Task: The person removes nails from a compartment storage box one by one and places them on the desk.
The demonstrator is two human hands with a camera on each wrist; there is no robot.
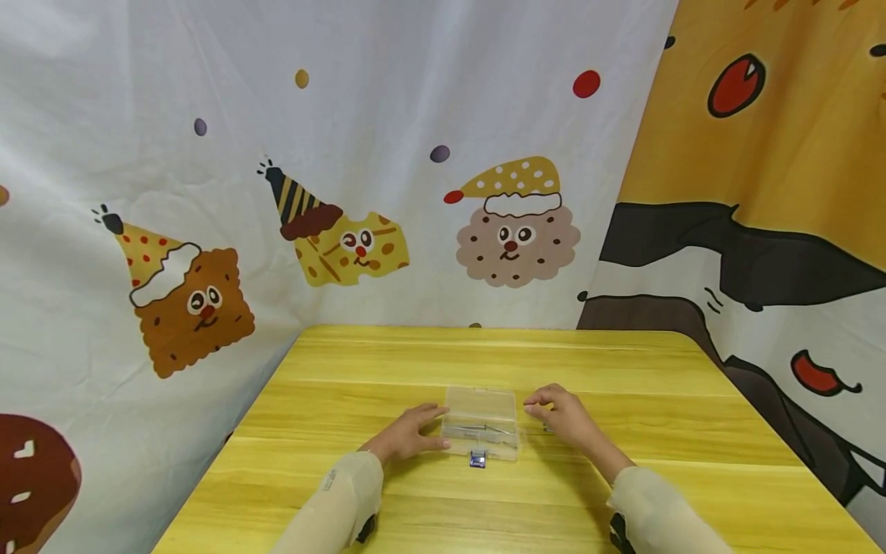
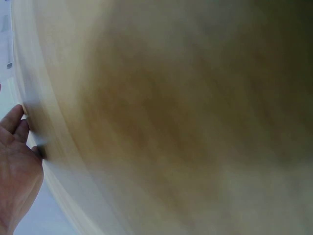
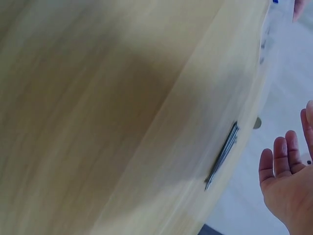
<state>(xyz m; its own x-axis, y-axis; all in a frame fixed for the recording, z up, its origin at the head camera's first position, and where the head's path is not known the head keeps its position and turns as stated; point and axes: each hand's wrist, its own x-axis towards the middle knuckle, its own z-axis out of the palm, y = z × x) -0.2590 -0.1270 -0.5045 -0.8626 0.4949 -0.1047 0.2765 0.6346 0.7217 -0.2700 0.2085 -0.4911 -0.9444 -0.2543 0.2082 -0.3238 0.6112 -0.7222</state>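
A clear plastic case (image 1: 481, 408) lies on the table with its lid folded back, and slim metal pieces (image 1: 484, 428) rest inside. At its front edge is a small blue piece (image 1: 477, 459). My left hand (image 1: 410, 435) rests against the case's left side, thumb and fingers spread; the left wrist view catches only part of this hand (image 2: 19, 171). Just right of the case my right hand (image 1: 564, 415) hovers with loosely bent fingers and nothing visible in them. Below it, slender dark metal tools (image 3: 222, 155) lie on the table, mostly hidden by the hand in the head view.
The wooden table (image 1: 332, 492) reaches back to a white curtain (image 1: 388, 100) printed with cartoon food. Another curtain (image 1: 678, 154), with a large orange and black print, hangs along the right side.
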